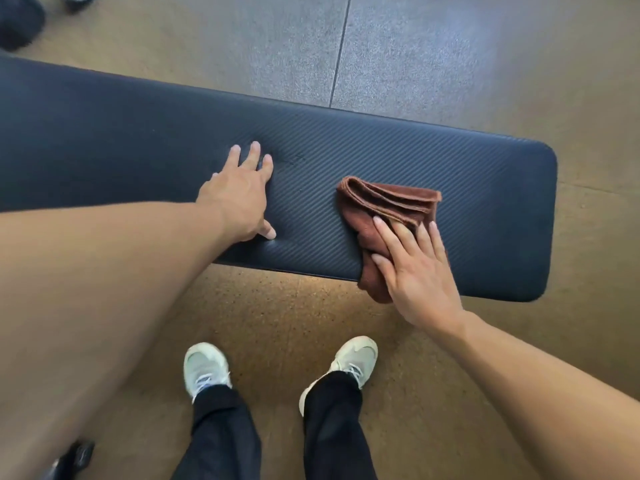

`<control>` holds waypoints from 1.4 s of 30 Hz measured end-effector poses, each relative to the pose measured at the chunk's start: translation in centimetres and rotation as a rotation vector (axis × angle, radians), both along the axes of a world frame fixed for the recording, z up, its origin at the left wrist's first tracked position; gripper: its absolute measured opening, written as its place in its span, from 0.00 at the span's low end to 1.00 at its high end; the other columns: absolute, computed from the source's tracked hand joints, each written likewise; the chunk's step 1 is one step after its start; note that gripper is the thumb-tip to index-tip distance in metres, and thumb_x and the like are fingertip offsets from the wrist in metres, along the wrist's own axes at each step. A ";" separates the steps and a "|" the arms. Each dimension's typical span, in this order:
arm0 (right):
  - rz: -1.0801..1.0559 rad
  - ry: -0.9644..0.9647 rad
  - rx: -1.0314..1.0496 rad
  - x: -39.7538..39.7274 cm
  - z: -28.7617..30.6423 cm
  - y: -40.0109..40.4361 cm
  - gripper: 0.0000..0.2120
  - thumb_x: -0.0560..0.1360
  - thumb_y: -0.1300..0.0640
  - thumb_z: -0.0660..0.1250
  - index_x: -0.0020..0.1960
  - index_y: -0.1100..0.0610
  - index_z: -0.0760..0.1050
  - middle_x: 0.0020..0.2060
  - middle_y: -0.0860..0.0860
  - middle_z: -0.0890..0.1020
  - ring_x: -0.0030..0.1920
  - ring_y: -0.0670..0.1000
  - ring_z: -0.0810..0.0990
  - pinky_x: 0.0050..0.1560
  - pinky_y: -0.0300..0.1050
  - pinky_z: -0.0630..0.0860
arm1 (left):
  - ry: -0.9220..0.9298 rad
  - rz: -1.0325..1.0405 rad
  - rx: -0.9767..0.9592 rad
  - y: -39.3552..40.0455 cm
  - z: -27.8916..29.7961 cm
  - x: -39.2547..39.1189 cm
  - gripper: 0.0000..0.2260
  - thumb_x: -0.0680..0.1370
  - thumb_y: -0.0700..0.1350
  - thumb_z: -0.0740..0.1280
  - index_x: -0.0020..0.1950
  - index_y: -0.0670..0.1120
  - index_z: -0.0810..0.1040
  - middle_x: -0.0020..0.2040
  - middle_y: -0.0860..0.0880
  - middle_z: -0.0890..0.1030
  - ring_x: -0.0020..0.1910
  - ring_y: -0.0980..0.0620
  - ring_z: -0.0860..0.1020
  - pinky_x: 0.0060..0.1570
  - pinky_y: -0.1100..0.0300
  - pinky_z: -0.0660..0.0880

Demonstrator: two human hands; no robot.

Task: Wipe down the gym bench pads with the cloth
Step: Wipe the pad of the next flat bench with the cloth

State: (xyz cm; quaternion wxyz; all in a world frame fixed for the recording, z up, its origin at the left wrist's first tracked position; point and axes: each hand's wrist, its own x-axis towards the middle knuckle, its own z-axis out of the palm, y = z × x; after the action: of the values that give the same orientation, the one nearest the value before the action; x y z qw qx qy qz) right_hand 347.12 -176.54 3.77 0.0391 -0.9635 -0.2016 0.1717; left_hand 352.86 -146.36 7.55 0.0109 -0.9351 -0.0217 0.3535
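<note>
Right hand (415,271) flat on the brown cloth (384,216), fingers straight and spread, pressing it onto the dark bench pad (485,188) — no pinch, no curl, just an open palm pinning the fabric down. The cloth sits bunched and folded toward the right end of the pad, its near corner spilling over the near edge, its far folds reaching past the fingertips toward the middle of the pad's width. Over on the left, the left hand (239,199) is planted on the pad too, fingers splayed and straight, holding nothing — it looks like a brace for the body's weight. The two hands are well apart, with a bare stretch of ribbed pad between them. Now the key relation: the pad's long axis runs left to right across the view, and the cloth lies near its right end, so most of the surface lies to the left of the cloth, toward the bracing hand. The right hand is the one on the cloth and the nearer one to that short rounded end. My read: a long stroke would run leftward along the pad, and the left hand sits squarely in that path.
</note>
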 end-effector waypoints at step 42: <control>0.186 -0.256 -0.093 -0.8 -2.5 -10.4 0.44 0.77 0.32 0.60 0.85 0.49 0.49 0.81 0.57 0.61 0.80 0.65 0.58 0.81 0.65 0.50 | -0.376 -0.160 0.063 -13.4 -1.1 -8.6 0.39 0.76 0.63 0.70 0.82 0.56 0.55 0.83 0.52 0.54 0.79 0.42 0.60 0.66 0.42 0.71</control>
State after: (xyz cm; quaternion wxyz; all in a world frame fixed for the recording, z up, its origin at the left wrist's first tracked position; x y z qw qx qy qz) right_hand 346.34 -186.94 1.29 -0.0476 -0.9554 -0.2852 0.0595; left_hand 344.27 -159.75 6.47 0.0638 -0.9826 0.0402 0.1699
